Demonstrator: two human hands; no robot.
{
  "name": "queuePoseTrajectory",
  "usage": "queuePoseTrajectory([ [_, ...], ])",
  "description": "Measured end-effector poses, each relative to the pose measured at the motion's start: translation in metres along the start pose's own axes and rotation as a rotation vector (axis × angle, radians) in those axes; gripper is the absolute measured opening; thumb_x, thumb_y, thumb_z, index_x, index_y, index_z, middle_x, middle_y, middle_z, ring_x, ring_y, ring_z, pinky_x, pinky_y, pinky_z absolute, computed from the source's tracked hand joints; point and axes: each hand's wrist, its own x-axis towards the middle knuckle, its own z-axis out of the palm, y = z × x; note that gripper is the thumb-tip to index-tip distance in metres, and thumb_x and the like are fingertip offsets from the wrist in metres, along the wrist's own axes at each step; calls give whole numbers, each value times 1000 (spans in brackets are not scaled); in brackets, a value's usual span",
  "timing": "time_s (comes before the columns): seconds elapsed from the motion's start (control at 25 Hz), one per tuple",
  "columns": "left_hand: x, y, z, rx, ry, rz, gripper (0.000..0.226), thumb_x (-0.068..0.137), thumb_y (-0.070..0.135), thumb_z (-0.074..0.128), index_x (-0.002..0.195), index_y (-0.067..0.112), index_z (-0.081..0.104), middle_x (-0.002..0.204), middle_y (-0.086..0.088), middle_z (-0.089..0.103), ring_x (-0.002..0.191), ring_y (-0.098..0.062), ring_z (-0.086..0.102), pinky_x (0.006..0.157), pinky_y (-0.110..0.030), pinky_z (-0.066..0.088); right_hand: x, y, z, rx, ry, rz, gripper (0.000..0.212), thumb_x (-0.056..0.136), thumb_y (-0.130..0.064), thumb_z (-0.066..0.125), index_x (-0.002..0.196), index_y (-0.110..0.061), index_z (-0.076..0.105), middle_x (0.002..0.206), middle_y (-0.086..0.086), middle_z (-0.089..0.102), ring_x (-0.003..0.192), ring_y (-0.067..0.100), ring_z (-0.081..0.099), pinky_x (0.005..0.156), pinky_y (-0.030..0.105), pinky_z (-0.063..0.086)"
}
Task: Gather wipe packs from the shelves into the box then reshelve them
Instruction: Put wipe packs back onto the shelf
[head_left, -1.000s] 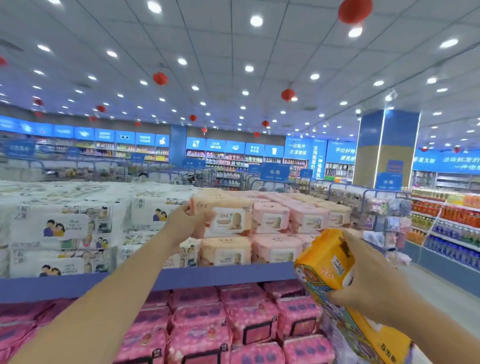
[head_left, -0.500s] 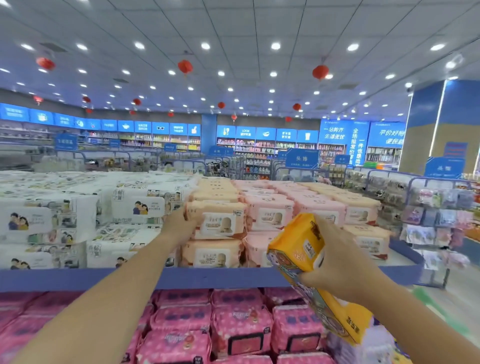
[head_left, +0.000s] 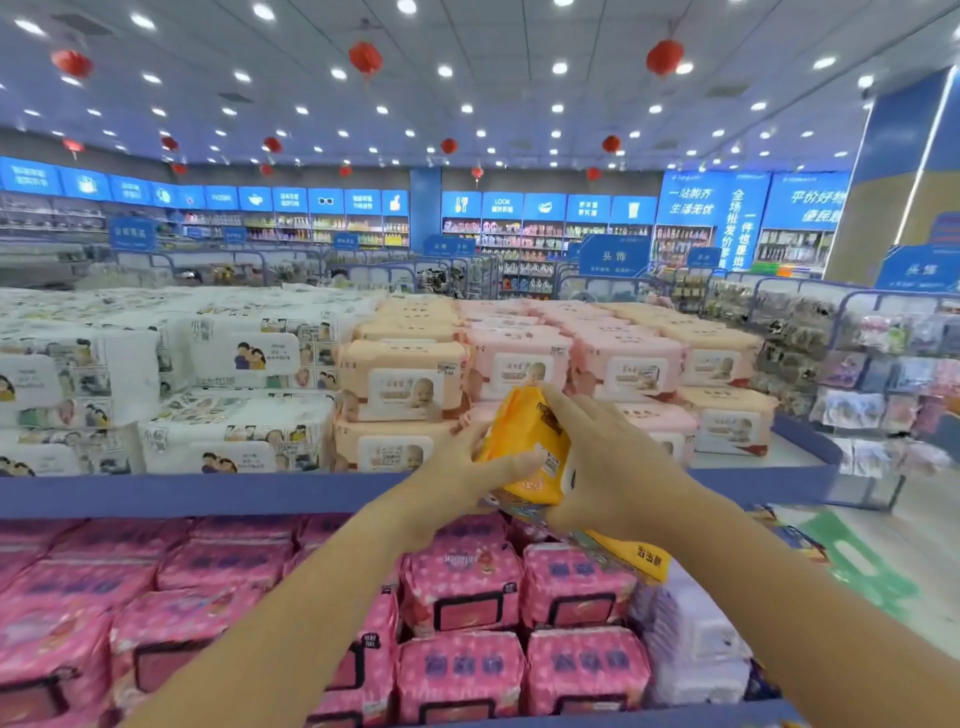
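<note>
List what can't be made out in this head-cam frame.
All in the head view:
- Box: nowhere in frame.
- yellow pack: the middle is hidden by the right hand, and the print is blurred.
- peach packs: label text is too small to read.
- pink packs: the front row is cut off by the bottom edge.
- far aisle signs: blurred.
</note>
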Motion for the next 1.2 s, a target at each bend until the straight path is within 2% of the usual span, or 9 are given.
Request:
queuePoseTrajectory([
  [0.12,9,-7,15,-15,-59,-37,53,85,39,81,129,19,60,116,-2,76,105,-25,74,95,-49,58,-10,11,8,-2,-41,-28,125,70,-47,79,159,-25,-6,150,-1,31,134,23,30,90,30,33],
  [0.24,9,-27,48,-152,67,-41,44,80,27,80,117,9,67,105,-12,78,91,-32,76,83,-50,61,-31,44,7,85,-98,-25,129,68,-62,81,158,-32,-7,158,-6,23,141,19,23,109,39,31],
  [0.32,9,-43,72,-253,109,-27,50,71,28,78,114,4,66,100,-11,78,79,-26,75,70,-41,62,-57,92,5,162,-100,67,124,66,-72,75,158,-36,1,162,-12,14,148,17,13,118,47,22],
  [0.44,8,-60,106,-305,140,12,89,45,47,95,118,4,65,106,-12,78,84,-26,76,69,-35,61,-111,177,23,550,-52,310,116,64,-77,68,158,-38,12,165,-14,12,151,16,16,117,52,28],
  [0.52,14,-69,143,-341,153,32,102,34,54,97,118,5,65,107,-14,77,85,-27,76,68,-35,62,-151,226,53,803,-43,421,113,63,-82,67,156,-41,17,161,-13,25,145,17,33,112,50,37],
  [0.72,34,-88,248,-439,144,-13,92,44,41,96,122,5,65,116,-19,74,95,-32,75,75,-42,64,-207,294,99,1427,-90,550,96,61,-69,80,142,-30,47,130,-2,67,112,25,69,95,51,54],
  [0.92,55,-101,320,-402,135,-174,109,27,49,101,122,14,62,112,-11,77,88,-22,77,65,-29,61,-232,354,122,1560,-37,627,55,82,-38,76,130,-18,60,119,9,73,103,28,72,74,34,59],
  [1.12,59,-132,366,-371,119,-334,113,25,58,100,125,26,59,114,-1,77,98,-23,76,67,-33,62,-277,392,154,1548,-79,647,72,61,-57,87,122,-23,68,120,9,72,107,34,70,82,45,58],
  [1.2,53,-153,383,-344,91,-346,109,27,55,101,124,29,58,114,-1,77,98,-23,76,68,-35,63,-304,405,171,1581,-103,654,72,56,-51,92,120,-25,68,122,13,71,109,36,69,89,52,55],
])
